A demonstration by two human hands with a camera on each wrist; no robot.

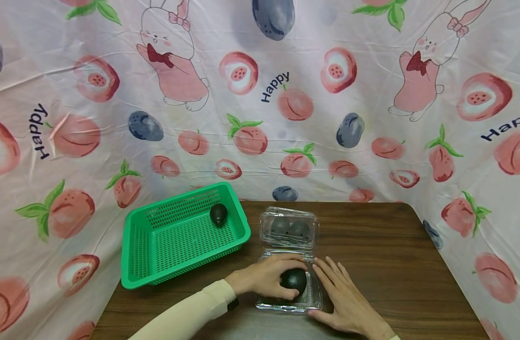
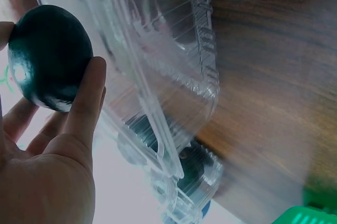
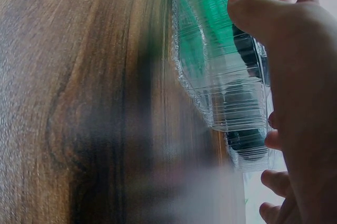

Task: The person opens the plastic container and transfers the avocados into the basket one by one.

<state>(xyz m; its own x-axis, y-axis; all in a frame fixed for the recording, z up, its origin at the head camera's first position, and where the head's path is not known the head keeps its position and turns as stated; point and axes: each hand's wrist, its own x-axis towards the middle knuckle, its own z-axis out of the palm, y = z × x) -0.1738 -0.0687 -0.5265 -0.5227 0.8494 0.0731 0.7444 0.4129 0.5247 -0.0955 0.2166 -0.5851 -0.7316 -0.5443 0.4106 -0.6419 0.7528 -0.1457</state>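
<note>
My left hand [image 1: 270,278] grips a dark, glossy avocado [image 1: 294,281] between thumb and fingers, low over the near part of a clear plastic clamshell box [image 1: 281,307]. In the left wrist view the avocado [image 2: 50,58] sits at the fingertips, above the clear box. Fingers extended and spread, my right hand [image 1: 345,302] lies along the right side of the box, its thumb at the near right corner. Behind, two more dark avocados [image 1: 290,230] show through clear plastic. The right wrist view has the box wall [image 3: 210,87] beside the right thumb [image 3: 253,16].
A green perforated basket [image 1: 187,262] stands on the left of the brown wooden table [image 1: 370,236], with one avocado [image 1: 218,214] at its far right corner. A fruit-print curtain [image 1: 311,127] hangs behind the table and along both sides.
</note>
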